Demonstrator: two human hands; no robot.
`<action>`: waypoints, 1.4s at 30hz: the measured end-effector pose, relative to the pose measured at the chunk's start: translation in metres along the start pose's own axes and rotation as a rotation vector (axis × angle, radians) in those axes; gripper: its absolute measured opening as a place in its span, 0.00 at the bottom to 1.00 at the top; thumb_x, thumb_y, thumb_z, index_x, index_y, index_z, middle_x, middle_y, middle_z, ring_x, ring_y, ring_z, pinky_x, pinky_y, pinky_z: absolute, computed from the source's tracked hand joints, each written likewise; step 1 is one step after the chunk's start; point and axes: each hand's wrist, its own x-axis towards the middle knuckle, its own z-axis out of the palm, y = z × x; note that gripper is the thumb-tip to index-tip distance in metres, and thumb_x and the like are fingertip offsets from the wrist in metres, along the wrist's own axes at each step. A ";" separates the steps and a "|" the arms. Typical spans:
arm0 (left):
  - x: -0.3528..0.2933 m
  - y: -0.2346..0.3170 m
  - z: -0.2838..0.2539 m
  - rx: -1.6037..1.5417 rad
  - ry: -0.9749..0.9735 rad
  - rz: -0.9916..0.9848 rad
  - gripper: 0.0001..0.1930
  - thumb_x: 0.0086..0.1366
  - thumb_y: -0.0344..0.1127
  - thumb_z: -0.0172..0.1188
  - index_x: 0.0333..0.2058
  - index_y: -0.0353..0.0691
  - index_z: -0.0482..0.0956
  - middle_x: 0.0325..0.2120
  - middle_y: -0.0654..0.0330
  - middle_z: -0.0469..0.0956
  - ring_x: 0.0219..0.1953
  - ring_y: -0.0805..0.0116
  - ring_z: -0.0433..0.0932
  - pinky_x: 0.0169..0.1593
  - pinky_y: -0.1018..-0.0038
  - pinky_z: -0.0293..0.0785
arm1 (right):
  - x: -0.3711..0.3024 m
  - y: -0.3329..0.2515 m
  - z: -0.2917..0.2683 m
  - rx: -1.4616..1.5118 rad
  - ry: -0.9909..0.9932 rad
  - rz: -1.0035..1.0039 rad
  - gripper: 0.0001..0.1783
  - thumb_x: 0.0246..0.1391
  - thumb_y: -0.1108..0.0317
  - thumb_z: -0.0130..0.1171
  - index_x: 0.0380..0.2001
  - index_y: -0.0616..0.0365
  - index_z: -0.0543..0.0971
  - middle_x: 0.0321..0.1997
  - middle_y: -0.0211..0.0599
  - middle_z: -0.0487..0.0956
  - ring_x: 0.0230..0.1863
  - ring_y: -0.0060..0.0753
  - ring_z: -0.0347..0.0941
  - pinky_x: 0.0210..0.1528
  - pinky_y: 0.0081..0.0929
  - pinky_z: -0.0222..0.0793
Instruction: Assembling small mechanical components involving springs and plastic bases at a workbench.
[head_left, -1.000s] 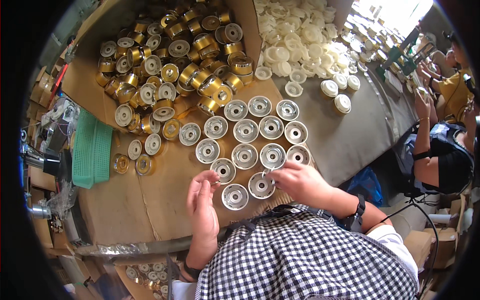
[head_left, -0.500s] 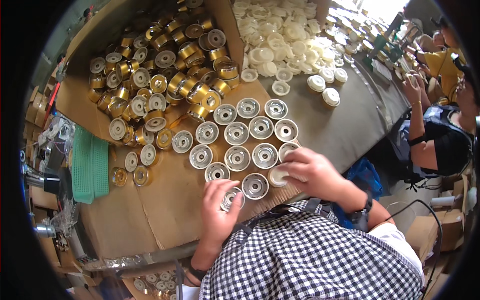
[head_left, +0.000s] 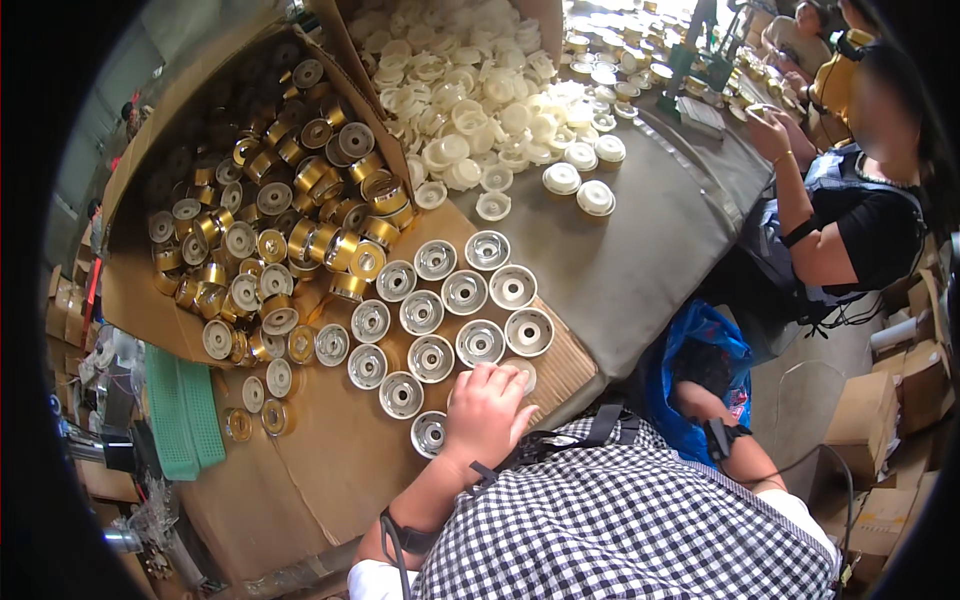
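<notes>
Silver round caps (head_left: 481, 342) lie face up in neat rows on a brown cardboard sheet (head_left: 320, 470) in front of me. My left hand (head_left: 487, 415) rests palm down on the nearest row, covering one cap, with another cap (head_left: 430, 433) just beside its thumb. My right forearm (head_left: 700, 405), wearing a black wrist strap, reaches down past the table edge into a blue bag (head_left: 712, 350); that hand is hidden there.
An open cardboard box (head_left: 130, 300) at the left holds many gold and silver caps. White plastic caps (head_left: 480, 100) are heaped at the back on grey cloth (head_left: 640, 260). A green ribbed pad (head_left: 180, 410) lies at the left. Another person (head_left: 850, 230) sits at the right.
My right hand has left the cap rows and dropped to the blue bag at my right. My left hand has slid right onto the near row's end.
</notes>
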 end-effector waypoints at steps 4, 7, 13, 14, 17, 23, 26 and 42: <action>-0.012 0.000 -0.003 -0.008 -0.028 -0.032 0.25 0.58 0.45 0.71 0.51 0.38 0.82 0.48 0.59 0.81 0.53 0.58 0.75 0.56 0.59 0.69 | 0.054 -0.029 0.062 0.385 0.222 0.219 0.31 0.71 0.52 0.44 0.70 0.60 0.67 0.72 0.51 0.69 0.69 0.45 0.67 0.73 0.40 0.58; -0.029 -0.008 -0.008 -0.043 -0.001 -0.085 0.25 0.58 0.45 0.71 0.51 0.39 0.82 0.48 0.58 0.81 0.53 0.57 0.75 0.57 0.59 0.69 | 0.018 0.061 0.096 0.442 0.337 0.362 0.29 0.71 0.52 0.44 0.67 0.59 0.68 0.71 0.50 0.70 0.68 0.44 0.68 0.72 0.40 0.59; -0.021 -0.001 -0.014 -0.080 -0.003 -0.076 0.23 0.59 0.45 0.71 0.50 0.39 0.82 0.48 0.58 0.81 0.53 0.57 0.76 0.58 0.60 0.69 | 0.086 0.054 0.137 0.637 0.587 0.728 0.26 0.71 0.53 0.44 0.63 0.57 0.71 0.68 0.49 0.72 0.65 0.40 0.70 0.69 0.38 0.62; -0.024 -0.006 -0.017 -0.094 -0.009 -0.077 0.23 0.60 0.45 0.70 0.50 0.39 0.83 0.48 0.58 0.81 0.53 0.57 0.76 0.58 0.60 0.69 | 0.083 0.086 0.140 0.652 0.629 0.787 0.25 0.71 0.53 0.44 0.62 0.57 0.72 0.68 0.48 0.73 0.65 0.39 0.70 0.69 0.38 0.62; -0.013 -0.002 -0.008 -0.092 -0.033 -0.030 0.23 0.60 0.46 0.70 0.50 0.39 0.83 0.48 0.58 0.81 0.53 0.57 0.76 0.58 0.60 0.69 | 0.130 0.032 0.148 0.766 0.748 1.002 0.24 0.71 0.53 0.44 0.60 0.56 0.73 0.66 0.48 0.74 0.63 0.37 0.71 0.67 0.37 0.63; -0.014 0.002 -0.014 -0.098 -0.025 0.011 0.23 0.60 0.45 0.70 0.51 0.39 0.83 0.48 0.58 0.81 0.53 0.57 0.75 0.58 0.60 0.69 | 0.176 0.000 0.145 0.942 1.005 1.390 0.21 0.71 0.54 0.45 0.56 0.55 0.75 0.64 0.46 0.76 0.61 0.34 0.73 0.65 0.35 0.66; -0.015 0.002 -0.014 -0.109 -0.013 0.011 0.23 0.61 0.45 0.70 0.51 0.39 0.83 0.48 0.58 0.81 0.53 0.56 0.75 0.59 0.59 0.70 | 0.196 0.001 0.146 1.018 1.117 1.566 0.20 0.71 0.54 0.45 0.54 0.54 0.77 0.62 0.45 0.77 0.60 0.32 0.74 0.64 0.34 0.67; -0.046 -0.026 -0.022 -0.170 0.141 -0.001 0.21 0.61 0.44 0.69 0.49 0.39 0.84 0.46 0.56 0.82 0.52 0.54 0.76 0.59 0.58 0.71 | 0.173 0.083 0.123 1.373 1.692 2.398 0.18 0.71 0.56 0.46 0.43 0.50 0.83 0.55 0.41 0.83 0.54 0.23 0.79 0.58 0.30 0.73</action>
